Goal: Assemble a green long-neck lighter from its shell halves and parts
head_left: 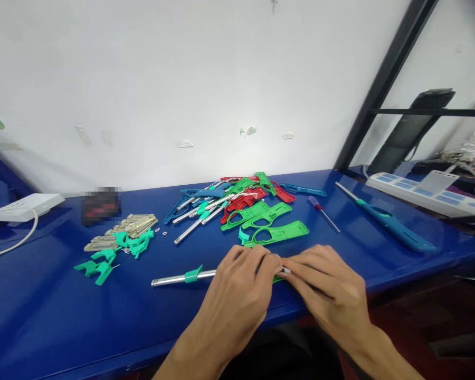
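Tube (170, 281) at left hand (243, 287)—gap before table edge (142, 352).

Workshop, likely: blue bench (43, 301), piled plastic casings (287, 233), screwdriver (315, 202), power strip (408, 187).

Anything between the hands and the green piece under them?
Nothing visible: the left hand and right hand are already at the green piece, the right pinching a small white part. The loose green shells lie farther back. Most contact is hidden.
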`<state>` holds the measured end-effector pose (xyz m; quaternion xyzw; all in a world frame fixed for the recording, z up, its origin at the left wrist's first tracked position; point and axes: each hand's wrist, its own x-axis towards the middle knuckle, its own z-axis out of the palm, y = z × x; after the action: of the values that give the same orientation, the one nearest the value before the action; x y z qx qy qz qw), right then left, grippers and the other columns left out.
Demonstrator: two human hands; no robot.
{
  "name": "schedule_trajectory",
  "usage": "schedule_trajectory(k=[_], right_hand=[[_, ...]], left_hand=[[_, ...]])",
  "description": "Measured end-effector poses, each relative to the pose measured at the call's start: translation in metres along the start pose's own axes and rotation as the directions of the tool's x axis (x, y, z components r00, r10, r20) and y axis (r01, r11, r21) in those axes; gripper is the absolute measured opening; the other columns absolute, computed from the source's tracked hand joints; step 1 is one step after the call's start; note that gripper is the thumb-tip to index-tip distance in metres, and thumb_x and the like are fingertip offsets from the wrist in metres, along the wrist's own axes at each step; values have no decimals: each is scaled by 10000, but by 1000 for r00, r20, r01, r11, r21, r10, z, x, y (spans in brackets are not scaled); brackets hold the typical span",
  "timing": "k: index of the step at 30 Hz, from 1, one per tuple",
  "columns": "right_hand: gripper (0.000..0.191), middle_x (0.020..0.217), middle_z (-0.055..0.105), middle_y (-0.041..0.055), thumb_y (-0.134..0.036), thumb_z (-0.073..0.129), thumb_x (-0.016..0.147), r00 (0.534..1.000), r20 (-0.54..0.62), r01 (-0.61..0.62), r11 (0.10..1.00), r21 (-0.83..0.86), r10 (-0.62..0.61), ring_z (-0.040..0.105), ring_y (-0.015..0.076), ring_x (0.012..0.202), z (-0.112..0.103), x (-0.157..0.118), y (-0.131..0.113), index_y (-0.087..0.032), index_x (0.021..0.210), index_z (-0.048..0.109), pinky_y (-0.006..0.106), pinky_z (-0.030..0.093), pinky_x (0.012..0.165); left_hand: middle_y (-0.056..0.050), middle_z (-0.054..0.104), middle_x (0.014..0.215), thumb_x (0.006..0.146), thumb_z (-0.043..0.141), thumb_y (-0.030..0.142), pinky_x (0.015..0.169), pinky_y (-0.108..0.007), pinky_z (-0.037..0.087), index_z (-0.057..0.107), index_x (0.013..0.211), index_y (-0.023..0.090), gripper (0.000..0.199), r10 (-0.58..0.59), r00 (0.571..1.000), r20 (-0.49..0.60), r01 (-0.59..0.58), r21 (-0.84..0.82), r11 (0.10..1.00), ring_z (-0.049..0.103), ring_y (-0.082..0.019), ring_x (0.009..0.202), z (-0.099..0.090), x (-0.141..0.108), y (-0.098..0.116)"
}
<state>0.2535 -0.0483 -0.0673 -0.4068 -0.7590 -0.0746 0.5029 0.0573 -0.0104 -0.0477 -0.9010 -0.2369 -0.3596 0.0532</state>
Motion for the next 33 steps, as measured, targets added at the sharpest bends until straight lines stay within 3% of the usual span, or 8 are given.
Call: schedule_trajectory(k=[8, 15, 25, 29, 33], right_hand=[[295, 941, 800, -9, -40, 726, 935, 999, -23, 42, 997, -66, -43, 676, 176, 757, -1, 2, 0, -279, 1107, 752, 373, 488, 710], [329, 931, 805, -13, -15, 713, 929, 993, -38, 101, 980, -172, -109, 668, 176, 780, -2, 2, -3, -265, 1140, 755, 362, 472, 731], [250, 911, 811, -2, -31, 723, 944, 981, -83, 145, 952, -271, -174, 642, 175, 757, 3, 1, -6, -223, 1103, 742, 368, 438, 715], [214, 928, 802, -6, -49, 755, 937, 988, -84, 106, 970, -217, -127, 637, 162, 792, 3, 4, -6, -213, 1073, 736, 366, 435, 754], [73, 909, 764, -33, -168, 727, 988, 1000, 4, 9, 996, -91, -9, 641, 148, 818, -1, 7, -10, -233, 1009, 701, 368, 437, 804]], left_hand=[[-45, 712, 1045, 1085, 467, 90, 835, -359, 552, 589, 1153, 163, 158, 23, 999, 44, -22, -19, 1000, 689, -206, 941, -4, 1, 0], [-51, 700, 1082, 1048, 436, 9, 850, -373, 561, 572, 1183, 169, 250, 4, 995, 98, -2, -21, 1000, 668, -210, 958, -4, -2, 1], [-48, 688, 1043, 1049, 436, 22, 820, -368, 571, 587, 1124, 180, 231, -24, 998, 51, 27, -72, 997, 659, -218, 923, -3, 0, 1], [-40, 679, 997, 1092, 452, 113, 808, -332, 597, 606, 1120, 197, 178, -44, 999, -23, 39, -162, 986, 672, -192, 889, -4, 2, -1], [-59, 673, 1036, 1094, 446, 114, 812, -322, 614, 608, 1158, 180, 186, -37, 996, -78, 20, -207, 978, 679, -186, 925, -7, 2, -1]])
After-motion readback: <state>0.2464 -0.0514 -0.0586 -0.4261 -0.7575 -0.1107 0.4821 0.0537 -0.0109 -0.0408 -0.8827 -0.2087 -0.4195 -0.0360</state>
